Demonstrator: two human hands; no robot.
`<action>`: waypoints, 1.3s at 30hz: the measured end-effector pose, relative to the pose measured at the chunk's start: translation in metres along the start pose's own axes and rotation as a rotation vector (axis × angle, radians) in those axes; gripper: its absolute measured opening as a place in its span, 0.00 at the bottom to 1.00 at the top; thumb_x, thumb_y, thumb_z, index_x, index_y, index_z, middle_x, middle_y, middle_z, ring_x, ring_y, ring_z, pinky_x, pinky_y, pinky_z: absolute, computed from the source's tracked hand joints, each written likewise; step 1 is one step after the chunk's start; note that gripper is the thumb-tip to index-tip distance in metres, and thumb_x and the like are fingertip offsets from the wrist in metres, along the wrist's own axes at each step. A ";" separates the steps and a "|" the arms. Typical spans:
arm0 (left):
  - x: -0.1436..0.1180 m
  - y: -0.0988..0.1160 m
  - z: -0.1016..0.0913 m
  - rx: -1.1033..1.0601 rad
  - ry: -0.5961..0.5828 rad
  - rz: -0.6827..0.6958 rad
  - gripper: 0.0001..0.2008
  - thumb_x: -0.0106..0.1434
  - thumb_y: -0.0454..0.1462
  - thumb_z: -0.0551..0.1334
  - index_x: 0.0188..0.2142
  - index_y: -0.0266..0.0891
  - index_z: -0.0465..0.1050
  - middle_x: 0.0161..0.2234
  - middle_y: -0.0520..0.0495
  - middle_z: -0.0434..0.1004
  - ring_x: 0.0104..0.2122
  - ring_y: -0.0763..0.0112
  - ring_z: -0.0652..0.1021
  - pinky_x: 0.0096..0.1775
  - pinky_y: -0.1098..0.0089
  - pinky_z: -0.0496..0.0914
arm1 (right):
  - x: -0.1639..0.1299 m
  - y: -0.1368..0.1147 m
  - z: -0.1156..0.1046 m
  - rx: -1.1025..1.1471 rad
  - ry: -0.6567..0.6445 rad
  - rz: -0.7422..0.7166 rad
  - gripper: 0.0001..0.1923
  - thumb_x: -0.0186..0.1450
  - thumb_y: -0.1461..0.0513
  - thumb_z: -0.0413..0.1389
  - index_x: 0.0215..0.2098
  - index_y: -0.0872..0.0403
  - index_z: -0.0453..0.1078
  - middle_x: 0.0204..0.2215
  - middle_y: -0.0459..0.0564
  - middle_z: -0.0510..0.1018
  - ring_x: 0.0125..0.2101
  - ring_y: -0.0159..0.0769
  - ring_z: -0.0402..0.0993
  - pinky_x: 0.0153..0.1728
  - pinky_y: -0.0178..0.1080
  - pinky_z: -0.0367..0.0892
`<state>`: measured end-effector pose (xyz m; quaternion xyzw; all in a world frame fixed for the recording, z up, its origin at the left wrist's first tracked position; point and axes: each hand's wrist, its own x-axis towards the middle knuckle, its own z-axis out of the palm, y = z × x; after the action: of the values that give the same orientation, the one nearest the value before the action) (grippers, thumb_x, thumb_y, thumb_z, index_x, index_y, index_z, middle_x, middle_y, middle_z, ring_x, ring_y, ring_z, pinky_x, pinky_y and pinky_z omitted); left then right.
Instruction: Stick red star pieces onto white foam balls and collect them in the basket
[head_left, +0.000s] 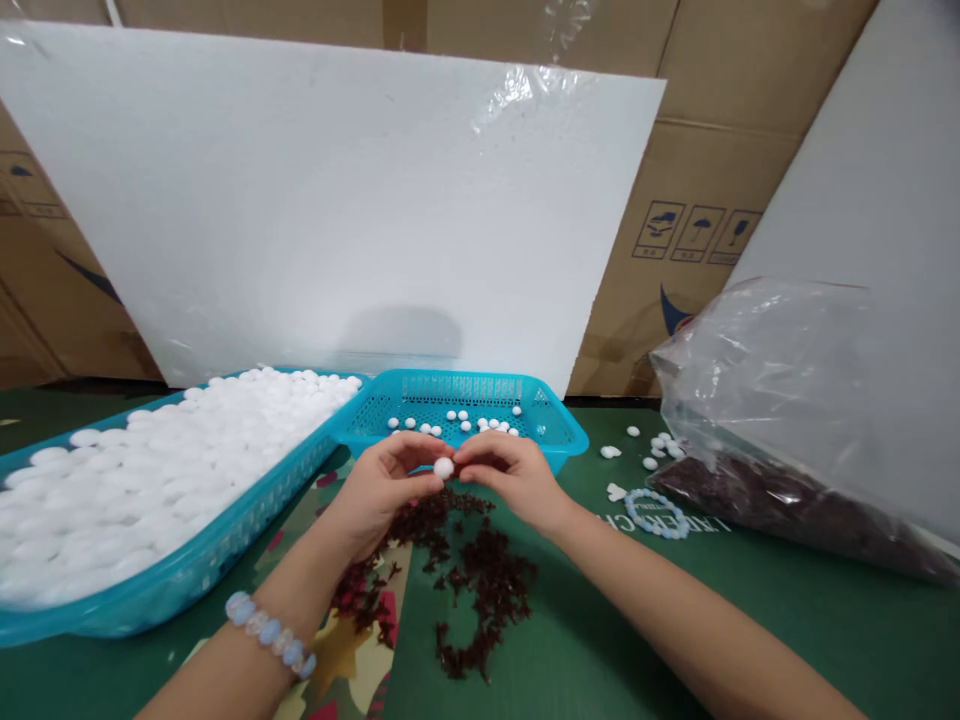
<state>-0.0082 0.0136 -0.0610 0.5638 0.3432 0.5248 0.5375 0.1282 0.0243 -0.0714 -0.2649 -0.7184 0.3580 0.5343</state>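
My left hand (386, 488) pinches a small white ball (443, 468) between thumb and fingertips. Close against the ball's right side is my right hand (517, 475), its thumb and fingers pressed together; whatever they grip is too small to make out. Both hands are just in front of a shallow blue basket (574, 440) with several white balls scattered on its bottom. Below the hands, small dark red-brown branched pieces (487, 590) lie loose in a pile on the green table surface (600, 620).
At left stands a larger blue basket (225, 550) heaped with white balls (150, 480). On the right lie a clear plastic bag (765, 380) of dark brown pieces, a beaded bracelet (656, 514) and several loose white balls (650, 463). A white board (375, 200) and cardboard boxes (720, 170) close off the back.
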 end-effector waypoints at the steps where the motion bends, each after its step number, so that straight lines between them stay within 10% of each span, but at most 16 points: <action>1: 0.000 0.000 0.000 0.001 0.001 0.003 0.08 0.36 0.28 0.62 0.20 0.36 0.66 0.21 0.54 0.69 0.24 0.77 0.69 0.28 0.76 0.63 | 0.000 -0.001 0.000 0.001 -0.001 0.004 0.06 0.45 0.69 0.53 0.18 0.53 0.64 0.20 0.42 0.67 0.24 0.28 0.65 0.27 0.35 0.61; 25: -0.004 -0.007 0.013 0.032 0.116 0.023 0.04 0.35 0.29 0.61 0.13 0.35 0.65 0.14 0.57 0.66 0.18 0.81 0.65 0.23 0.77 0.60 | 0.001 -0.005 0.007 -0.002 -0.024 0.212 0.13 0.45 0.77 0.47 0.21 0.53 0.54 0.18 0.39 0.60 0.21 0.25 0.60 0.24 0.32 0.60; 39: -0.003 -0.002 0.007 -0.136 0.048 -0.079 0.10 0.32 0.29 0.64 0.19 0.35 0.68 0.19 0.53 0.71 0.21 0.78 0.69 0.25 0.77 0.63 | -0.006 -0.002 0.012 -0.281 0.098 -0.045 0.07 0.48 0.69 0.52 0.23 0.52 0.58 0.21 0.43 0.62 0.22 0.28 0.61 0.24 0.35 0.61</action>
<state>-0.0018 0.0089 -0.0625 0.4995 0.3414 0.5386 0.5863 0.1183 0.0157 -0.0757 -0.3382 -0.7402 0.2287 0.5343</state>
